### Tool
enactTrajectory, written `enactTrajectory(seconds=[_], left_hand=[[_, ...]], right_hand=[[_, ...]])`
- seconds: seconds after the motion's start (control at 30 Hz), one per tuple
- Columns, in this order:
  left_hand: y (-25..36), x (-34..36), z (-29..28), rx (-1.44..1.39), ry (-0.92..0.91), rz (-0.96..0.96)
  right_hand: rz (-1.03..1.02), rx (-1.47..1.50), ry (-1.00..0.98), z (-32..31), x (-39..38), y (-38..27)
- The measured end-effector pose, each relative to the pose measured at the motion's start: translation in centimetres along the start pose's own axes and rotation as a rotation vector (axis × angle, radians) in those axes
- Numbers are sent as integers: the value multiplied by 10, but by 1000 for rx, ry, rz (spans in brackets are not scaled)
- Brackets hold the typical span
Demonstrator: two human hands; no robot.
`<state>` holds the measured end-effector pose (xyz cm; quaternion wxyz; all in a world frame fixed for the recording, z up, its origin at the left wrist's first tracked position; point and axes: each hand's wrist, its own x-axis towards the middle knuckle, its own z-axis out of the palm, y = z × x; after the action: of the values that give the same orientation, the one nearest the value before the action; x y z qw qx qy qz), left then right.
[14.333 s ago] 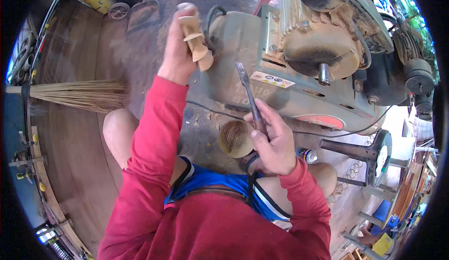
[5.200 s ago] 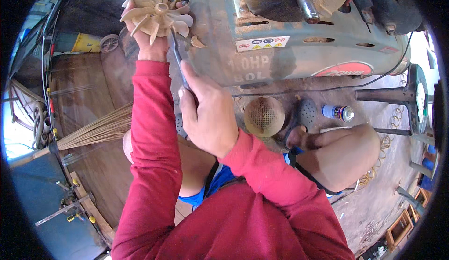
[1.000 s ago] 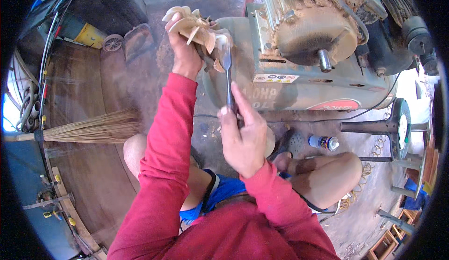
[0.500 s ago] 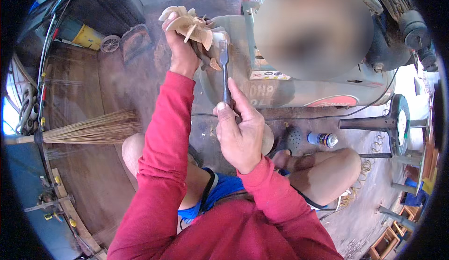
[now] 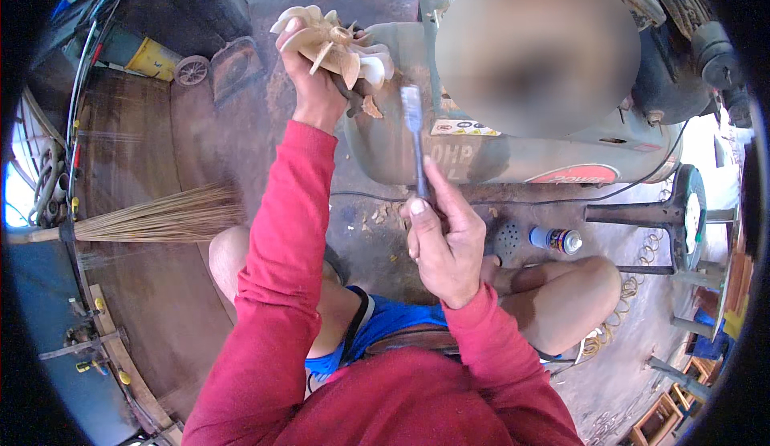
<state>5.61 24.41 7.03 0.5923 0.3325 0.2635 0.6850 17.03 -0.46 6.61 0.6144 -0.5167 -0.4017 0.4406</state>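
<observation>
At the upper middle, my left hand (image 5: 315, 93) is closed round a pale, flower-shaped carved piece (image 5: 345, 53) with several thin curved blades round a small raised hub. My thumb presses on its left side, and the other fingers are mostly hidden beneath it. A brown flake (image 5: 371, 107) hangs just below the piece. In my right hand (image 5: 449, 245), a flat-bladed chisel (image 5: 415, 117) points up and away from me. Its tip is apart from the carved piece, a little to the right and below it. The fist covers the handle.
A grey-green air compressor tank (image 5: 393, 149) lies ahead, with a cable (image 5: 497, 202) along its base. Small chips (image 5: 377, 215) litter the floor. To the right are a spray can (image 5: 555, 240) and a black stand (image 5: 682, 213). A stick broom (image 5: 160, 220) lies left.
My right hand has moved right and slightly down, taking the chisel's tip away from the carved piece. My left hand holds the piece in nearly the same place.
</observation>
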Motion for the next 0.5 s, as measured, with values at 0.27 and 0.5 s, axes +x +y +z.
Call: enactTrajectory(seconds=[0.27,0.5], left_hand=[[12,13,-4,-9,-129,-208],[12,21,-10,-41,-144,-245]], right_hand=[[-368,-616,-119,-29,45,-25],[-627,-756,-216,-34,74,-34]])
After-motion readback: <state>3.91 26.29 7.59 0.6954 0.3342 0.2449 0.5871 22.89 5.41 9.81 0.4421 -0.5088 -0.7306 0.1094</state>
